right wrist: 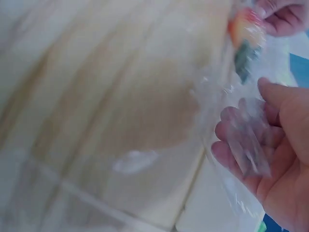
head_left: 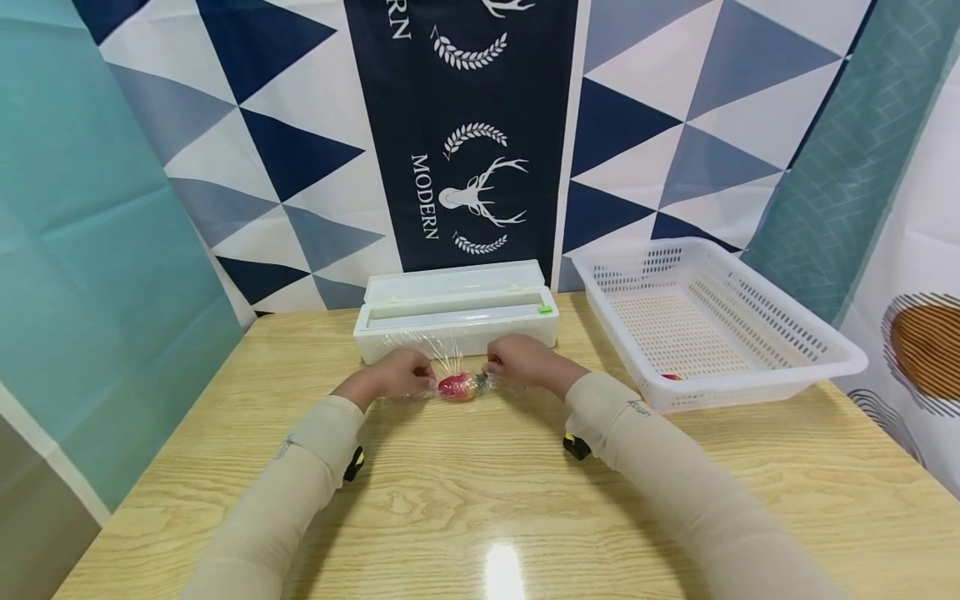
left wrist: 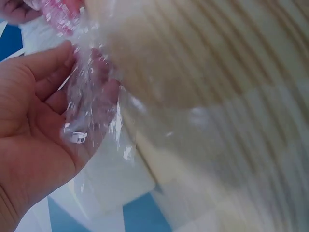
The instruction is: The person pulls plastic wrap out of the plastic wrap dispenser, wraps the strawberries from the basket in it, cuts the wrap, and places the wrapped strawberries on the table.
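Observation:
A red fruit-like piece [head_left: 457, 387] with yellowish skin and a dark green end [right wrist: 245, 62] is wrapped in clear cling film [left wrist: 89, 92]. It lies low over the table between both hands, just in front of the white box. My left hand [head_left: 405, 372] pinches the gathered film on the piece's left side, and loose film trails across the fingers. On the green-end side, my right hand [head_left: 522, 362] holds the other bunched end of film [right wrist: 248, 140] between thumb and curled fingers. Creases in the film fan from the piece toward the box.
Behind the hands stands a long white cling film box [head_left: 457, 337], its lid raised and a green slider [head_left: 545, 309] at its right end. A white plastic basket [head_left: 750, 383] sits at the right, with a small red item [head_left: 671, 377] inside. A patterned cloth hangs behind the wooden table [head_left: 450, 492].

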Demonstrator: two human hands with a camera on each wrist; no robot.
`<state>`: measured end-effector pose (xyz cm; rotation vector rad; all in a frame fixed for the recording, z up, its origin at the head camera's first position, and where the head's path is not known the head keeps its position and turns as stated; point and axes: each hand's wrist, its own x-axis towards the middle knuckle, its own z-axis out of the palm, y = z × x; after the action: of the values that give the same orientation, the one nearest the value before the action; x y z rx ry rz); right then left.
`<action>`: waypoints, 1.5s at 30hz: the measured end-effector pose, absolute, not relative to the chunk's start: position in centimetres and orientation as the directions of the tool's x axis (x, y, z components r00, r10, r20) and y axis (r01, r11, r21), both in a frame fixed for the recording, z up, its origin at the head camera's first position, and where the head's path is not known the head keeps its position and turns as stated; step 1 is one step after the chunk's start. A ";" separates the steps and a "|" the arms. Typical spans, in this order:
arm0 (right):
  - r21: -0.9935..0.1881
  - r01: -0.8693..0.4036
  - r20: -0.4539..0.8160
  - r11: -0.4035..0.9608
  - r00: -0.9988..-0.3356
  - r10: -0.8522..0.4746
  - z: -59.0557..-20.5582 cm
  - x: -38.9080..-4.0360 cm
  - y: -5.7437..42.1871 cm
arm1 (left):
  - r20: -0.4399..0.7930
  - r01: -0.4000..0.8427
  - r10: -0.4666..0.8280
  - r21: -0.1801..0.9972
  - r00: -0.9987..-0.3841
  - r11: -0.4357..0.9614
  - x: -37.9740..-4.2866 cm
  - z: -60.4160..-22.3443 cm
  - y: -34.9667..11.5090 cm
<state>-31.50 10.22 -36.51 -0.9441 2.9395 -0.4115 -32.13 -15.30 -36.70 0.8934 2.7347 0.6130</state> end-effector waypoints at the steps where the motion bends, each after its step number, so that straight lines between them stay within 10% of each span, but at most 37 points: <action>1: -0.279 -0.570 0.056 0.773 -0.813 -0.580 -36.3 -31.4 10.7 | -0.061 0.511 0.599 0.457 -0.799 0.728 -32.1 -36.6 -15.7; 14: -0.519 -0.573 0.066 0.634 -0.766 -0.639 -36.3 -31.2 15.2 | -0.073 0.410 0.623 0.692 -0.778 0.594 -32.0 -37.1 -21.4; 32: -0.093 -0.734 0.154 0.673 -0.678 -0.719 -38.0 -31.9 15.1 | -0.076 0.374 0.483 0.532 -0.872 0.759 -32.4 -38.0 -22.1; 45: -0.032 -0.673 0.084 0.739 -0.738 -0.669 -37.1 -30.0 15.2 | -0.067 0.414 0.499 0.470 -0.864 0.780 -32.3 -37.9 -22.8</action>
<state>-29.97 15.23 -37.13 -1.1560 2.9915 -0.0975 -32.29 -22.79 -37.88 0.7214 2.7837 0.6693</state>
